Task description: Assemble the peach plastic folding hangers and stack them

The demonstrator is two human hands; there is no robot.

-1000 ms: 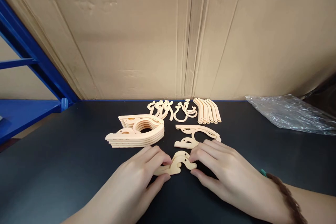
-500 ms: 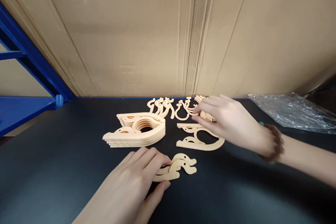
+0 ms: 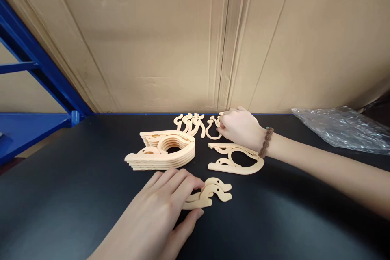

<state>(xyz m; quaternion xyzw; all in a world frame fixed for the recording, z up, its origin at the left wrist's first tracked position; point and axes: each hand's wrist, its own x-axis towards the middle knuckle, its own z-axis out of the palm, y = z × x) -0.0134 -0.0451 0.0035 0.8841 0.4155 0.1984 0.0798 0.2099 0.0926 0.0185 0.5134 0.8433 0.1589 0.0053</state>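
Note:
At the front, my left hand (image 3: 166, 201) lies around a pair of curved beige hanger pieces (image 3: 215, 193), thumb on the near side and fingers on the far side. Each piece has a small hole near its rounded end. My right hand (image 3: 239, 128) is at the back of the table with its fingers curled in among beige hooks (image 3: 213, 128). What those fingers hold, if anything, is hidden. Just in front of that wrist lies a single folded beige hanger (image 3: 236, 167). Left of it stands a neat stack of folded hangers (image 3: 164, 157).
More loose beige hooks (image 3: 190, 124) lie along the back of the black table (image 3: 274, 219). Clear plastic wrapping (image 3: 338, 130) is at the back right. A cardboard wall (image 3: 158, 48) rises behind, and a blue metal frame (image 3: 48, 61) stands at the left.
My right hand has moved slightly left and farther back, with its fingers more curled. My left hand stays around the curved pieces. The whole view has shifted slightly.

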